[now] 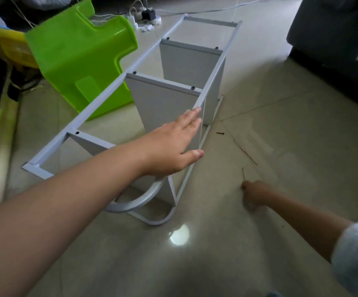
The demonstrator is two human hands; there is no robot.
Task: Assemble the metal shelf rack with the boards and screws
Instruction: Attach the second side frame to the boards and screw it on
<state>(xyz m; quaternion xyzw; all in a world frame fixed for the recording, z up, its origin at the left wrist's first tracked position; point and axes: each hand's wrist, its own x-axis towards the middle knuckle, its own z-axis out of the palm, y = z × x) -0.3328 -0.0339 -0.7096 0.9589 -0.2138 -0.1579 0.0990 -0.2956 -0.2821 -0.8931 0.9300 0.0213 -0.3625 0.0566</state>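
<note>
The white metal shelf rack (101,99) lies on its side on the tiled floor, its upper side frame facing up. Three grey boards (163,99) stand between the two side frames, held by dark screws (193,88). My left hand (173,146) rests with straight fingers on the near rail of the upper frame, thumb spread below. My right hand (254,196) is low on the floor to the right of the rack, blurred, fingers curled at a thin metal tool (243,173). One loose dark screw (220,133) lies on the floor near the rack.
A green plastic stool (77,61) lies tipped against the rack's far rail, with a yellow object (11,50) behind it. A power strip with plugs and cables (146,17) sits at the back. A dark sofa (334,39) fills the right. A thin stick (248,155) lies on the floor.
</note>
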